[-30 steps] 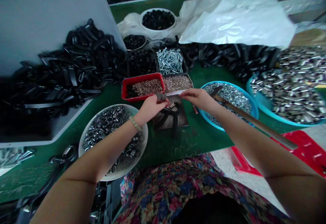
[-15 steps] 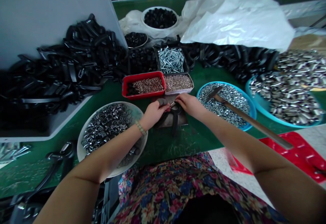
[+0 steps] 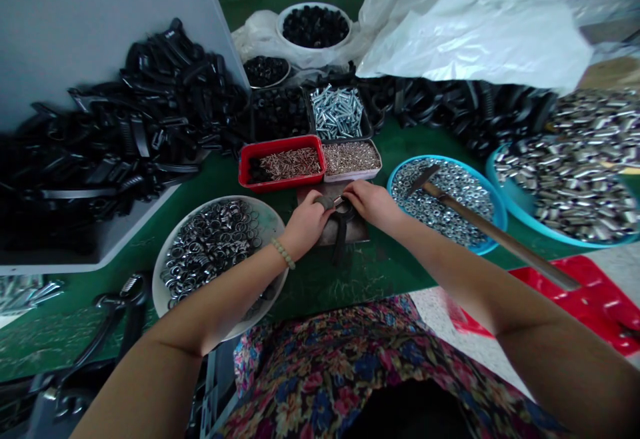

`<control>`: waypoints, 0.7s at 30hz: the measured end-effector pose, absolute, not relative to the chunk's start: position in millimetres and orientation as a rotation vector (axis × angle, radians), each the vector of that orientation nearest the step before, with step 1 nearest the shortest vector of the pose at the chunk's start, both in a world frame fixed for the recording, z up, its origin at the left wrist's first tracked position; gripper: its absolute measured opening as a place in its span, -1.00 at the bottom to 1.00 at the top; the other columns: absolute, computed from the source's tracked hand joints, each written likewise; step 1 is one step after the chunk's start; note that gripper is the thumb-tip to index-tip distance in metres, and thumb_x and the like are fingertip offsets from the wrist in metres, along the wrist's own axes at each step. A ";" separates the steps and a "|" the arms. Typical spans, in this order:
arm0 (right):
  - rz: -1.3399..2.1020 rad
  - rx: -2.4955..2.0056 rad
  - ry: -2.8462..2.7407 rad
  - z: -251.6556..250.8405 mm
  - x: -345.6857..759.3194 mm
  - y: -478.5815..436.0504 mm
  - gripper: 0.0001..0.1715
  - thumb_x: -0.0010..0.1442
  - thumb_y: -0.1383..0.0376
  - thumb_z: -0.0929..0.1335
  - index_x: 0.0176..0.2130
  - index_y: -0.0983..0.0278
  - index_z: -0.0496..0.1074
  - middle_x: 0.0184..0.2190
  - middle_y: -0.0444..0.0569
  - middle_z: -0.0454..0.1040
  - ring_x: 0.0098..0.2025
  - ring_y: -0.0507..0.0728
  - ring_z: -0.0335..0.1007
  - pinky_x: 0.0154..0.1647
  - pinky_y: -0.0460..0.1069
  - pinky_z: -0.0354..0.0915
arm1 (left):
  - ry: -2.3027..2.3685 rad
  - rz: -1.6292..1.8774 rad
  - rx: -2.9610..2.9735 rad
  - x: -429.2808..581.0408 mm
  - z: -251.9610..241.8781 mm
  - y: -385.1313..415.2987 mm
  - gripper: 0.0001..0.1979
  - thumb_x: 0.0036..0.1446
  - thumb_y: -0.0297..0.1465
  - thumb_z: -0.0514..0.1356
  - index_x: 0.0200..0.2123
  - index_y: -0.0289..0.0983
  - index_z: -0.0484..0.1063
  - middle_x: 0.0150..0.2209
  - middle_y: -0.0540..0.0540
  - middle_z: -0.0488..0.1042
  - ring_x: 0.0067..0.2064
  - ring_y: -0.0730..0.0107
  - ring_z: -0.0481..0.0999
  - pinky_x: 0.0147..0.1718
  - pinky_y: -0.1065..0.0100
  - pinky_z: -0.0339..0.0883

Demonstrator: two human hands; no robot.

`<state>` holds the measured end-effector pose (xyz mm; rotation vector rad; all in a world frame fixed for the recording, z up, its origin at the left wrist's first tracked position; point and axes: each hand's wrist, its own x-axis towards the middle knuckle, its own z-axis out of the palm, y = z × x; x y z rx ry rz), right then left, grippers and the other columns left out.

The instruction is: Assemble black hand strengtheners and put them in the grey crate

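Observation:
Over a metal plate (image 3: 357, 231) on the bench, both hands meet at a black-handled tool (image 3: 341, 239) whose dark arm points toward me. At its upper end shows a small ribbed silver piece (image 3: 339, 200), which looks like a coil spring. My left hand (image 3: 307, 222), with a dark wrap on one finger, is closed on the tool from the left. From the right, the fingers of my right hand (image 3: 369, 200) pinch the tool beside the silver piece. My fingertips hide part of the grip.
A white bowl of metal rings (image 3: 167, 252) is at left. Ahead sit a red tray of small pins (image 3: 280, 186) and a tray of tiny parts (image 3: 353, 176). A hammer (image 3: 480, 224) lies across a blue basin (image 3: 503, 216) at right. Black parts (image 3: 145, 119) are heaped at left.
My left fingers have curled closer round the tool, and its dark arm has swung slightly left. The ribbed silver piece still shows between my hands. The whole view has shifted slightly.

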<state>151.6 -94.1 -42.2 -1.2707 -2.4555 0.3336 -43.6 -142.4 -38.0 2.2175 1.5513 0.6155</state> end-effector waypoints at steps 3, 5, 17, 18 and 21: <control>0.242 -1.273 -2.527 -41.6 150.5 -95.5 -0.74 0.34 0.28 0.20 -0.18 0.35 0.41 -0.26 0.08 0.49 -0.22 0.13 0.42 -0.22 -0.04 0.26 | 1.589 0.501 2.347 -44.4 -38.4 -144.9 -0.73 0.30 -0.29 0.01 -0.22 -0.32 0.44 -0.13 -0.16 0.38 -0.22 0.34 0.45 -0.15 0.34 0.34; 0.153 -1.288 -2.593 -40.7 149.8 -97.0 -0.73 0.35 0.29 0.19 -0.18 0.37 0.40 -0.25 0.09 0.48 -0.24 0.13 0.42 -0.27 -0.04 0.24 | 1.579 0.422 2.450 -45.2 -37.7 -147.3 -0.74 0.31 -0.32 -0.01 -0.22 -0.31 0.43 -0.14 -0.16 0.38 -0.23 0.34 0.44 -0.18 0.35 0.32; 0.340 -1.163 -2.635 -34.0 154.6 -104.4 -0.68 0.31 0.37 0.17 -0.04 0.35 0.42 -0.11 0.14 0.46 -0.09 0.15 0.41 -0.13 0.02 0.32 | 1.490 0.293 2.572 -49.8 -24.5 -163.6 -0.76 0.28 -0.35 0.02 -0.18 -0.32 0.45 -0.10 -0.17 0.41 -0.06 0.22 0.39 -0.06 0.27 0.33; 0.442 -1.171 -2.575 -32.1 158.9 -102.4 -0.66 0.32 0.34 0.17 -0.01 0.32 0.41 -0.09 0.12 0.46 -0.06 0.14 0.41 -0.08 0.02 0.32 | 1.463 0.333 2.539 -50.6 -23.7 -166.3 -0.76 0.27 -0.35 0.04 -0.15 -0.33 0.44 -0.07 -0.18 0.40 -0.03 0.22 0.39 -0.01 0.25 0.32; 0.482 -1.304 -2.455 -21.3 183.3 -102.8 -0.62 0.31 0.28 0.19 0.05 0.29 0.39 -0.07 0.11 0.48 -0.01 0.18 0.39 0.02 0.10 0.30 | 1.429 0.400 2.436 -50.7 -24.6 -173.6 -0.74 0.24 -0.39 0.07 -0.04 -0.33 0.41 0.00 -0.21 0.35 0.01 0.23 0.39 0.05 0.23 0.32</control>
